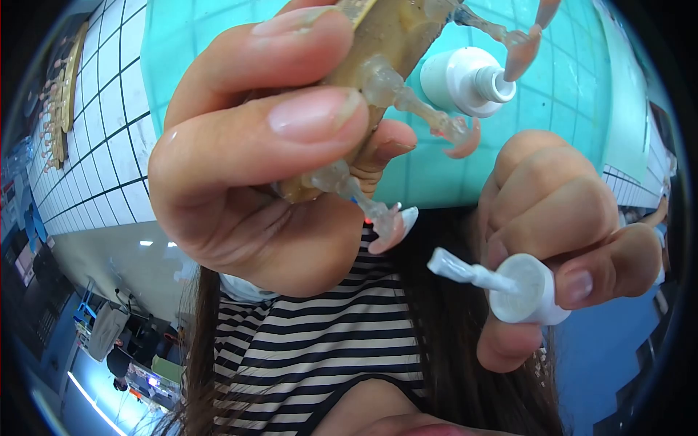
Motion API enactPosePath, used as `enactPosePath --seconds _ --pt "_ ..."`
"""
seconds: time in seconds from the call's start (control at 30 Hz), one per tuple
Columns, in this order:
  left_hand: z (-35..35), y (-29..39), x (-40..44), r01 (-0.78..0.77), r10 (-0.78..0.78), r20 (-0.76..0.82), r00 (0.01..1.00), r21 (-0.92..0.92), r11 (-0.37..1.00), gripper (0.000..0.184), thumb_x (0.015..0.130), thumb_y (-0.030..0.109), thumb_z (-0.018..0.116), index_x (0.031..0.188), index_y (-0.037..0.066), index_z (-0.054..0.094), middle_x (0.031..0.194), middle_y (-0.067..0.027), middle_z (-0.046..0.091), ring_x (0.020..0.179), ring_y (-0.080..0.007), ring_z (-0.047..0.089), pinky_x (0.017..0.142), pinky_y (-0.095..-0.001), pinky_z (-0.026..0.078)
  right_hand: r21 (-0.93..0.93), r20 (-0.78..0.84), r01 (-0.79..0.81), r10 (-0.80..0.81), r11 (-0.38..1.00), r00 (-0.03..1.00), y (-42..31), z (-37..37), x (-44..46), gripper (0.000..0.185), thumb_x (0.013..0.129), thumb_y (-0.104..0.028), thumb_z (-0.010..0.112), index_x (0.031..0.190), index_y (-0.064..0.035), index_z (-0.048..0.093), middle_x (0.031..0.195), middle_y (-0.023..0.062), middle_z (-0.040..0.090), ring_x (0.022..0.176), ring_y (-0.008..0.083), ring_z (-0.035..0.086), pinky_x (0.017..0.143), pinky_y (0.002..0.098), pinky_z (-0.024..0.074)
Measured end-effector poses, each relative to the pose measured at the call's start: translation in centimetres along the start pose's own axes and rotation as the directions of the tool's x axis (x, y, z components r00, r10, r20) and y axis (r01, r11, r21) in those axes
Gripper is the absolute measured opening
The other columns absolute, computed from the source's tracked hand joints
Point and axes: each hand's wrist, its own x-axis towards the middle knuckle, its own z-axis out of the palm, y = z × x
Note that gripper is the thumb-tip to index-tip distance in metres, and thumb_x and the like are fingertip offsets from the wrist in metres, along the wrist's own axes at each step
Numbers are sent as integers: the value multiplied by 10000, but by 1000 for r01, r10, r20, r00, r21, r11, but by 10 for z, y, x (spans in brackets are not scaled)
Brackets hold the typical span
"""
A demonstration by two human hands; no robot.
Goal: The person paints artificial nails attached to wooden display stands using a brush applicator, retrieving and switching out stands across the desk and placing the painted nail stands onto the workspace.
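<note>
My left hand (254, 160) is closed around a tan, worn bar (392, 36), a nail tip holder with several clear stems sticking out. The stems carry pinkish false nails (462, 136). The lowest false nail (392, 229) has white on its tip. In my right hand (560, 211), thumb and fingers grip a white nail polish cap (527, 291). Its brush (465, 270) is coated in white and points left, below and apart from the lowest nail. An uncapped white polish bottle (454, 80) is on the teal mat behind the holder; its open neck faces right.
A teal mat (196, 43) covers part of the white tiled tabletop (109, 87). Another holder bar with stems (69, 94) lies at the far left. My striped shirt (320, 327) and long hair show below. Equipment and a person (120, 363) appear at lower left.
</note>
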Motion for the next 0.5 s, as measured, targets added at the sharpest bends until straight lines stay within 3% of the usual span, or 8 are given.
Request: enactPosePath --seconds 0.1,0.17,0.2,0.27,0.3,0.37,0.5 --pt "9 1 1 -7 6 -23 1000 -15 1000 518 682 -159 580 1120 78 440 1248 -186 397 1121 -410 419 814 -449 503 -78 50 -44 48 996 998 2 -2 3 361 696 -146 679 909 -76 397 598 20 414 419 106 306 407 272 206" --pt "17 5 4 54 -81 -186 979 -149 987 516 677 -147 596 1113 84 443 1243 -179 403 1130 -408 410 812 -440 507 -123 10 -16 17 992 1000 5 0 -4 361 693 -148 678 902 -78 391 600 20 415 421 103 309 406 270 202" --pt "14 2 4 52 -80 -185 979 -149 987 516 677 -147 596 1113 84 443 1243 -179 403 1130 -408 410 812 -440 507 -168 -28 13 -18 986 999 7 1 -7 362 690 -149 676 895 -80 386 603 20 417 423 100 312 405 268 198" --pt "4 -7 3 -172 151 116 982 205 964 521 665 -134 618 1100 96 444 1218 -174 423 1126 -398 418 811 -429 516 -178 -38 18 -25 984 999 5 2 -8 357 687 -150 667 883 -84 375 599 21 411 424 94 303 408 265 199" --pt "6 -4 3 -176 155 115 981 204 963 521 665 -134 618 1100 96 444 1218 -174 423 1126 -398 418 811 -429 516 -136 -34 6 -11 991 999 3 2 -8 361 696 -168 666 897 -85 378 608 23 419 429 97 315 409 261 202" --pt "13 3 1 25 -15 -66 998 150 988 535 653 -130 634 1090 110 441 1191 -164 443 1125 -384 423 806 -415 525 -93 -30 -5 2 996 1000 3 0 -8 366 706 -186 666 912 -86 380 616 26 427 434 100 327 410 257 206" --pt "13 -1 3 -62 56 33 998 252 966 543 649 -140 630 1087 116 437 1176 -165 451 1133 -378 417 801 -396 530 -52 13 -29 30 998 999 0 -5 -3 391 718 -205 676 955 -90 387 661 40 462 465 116 376 408 247 223"
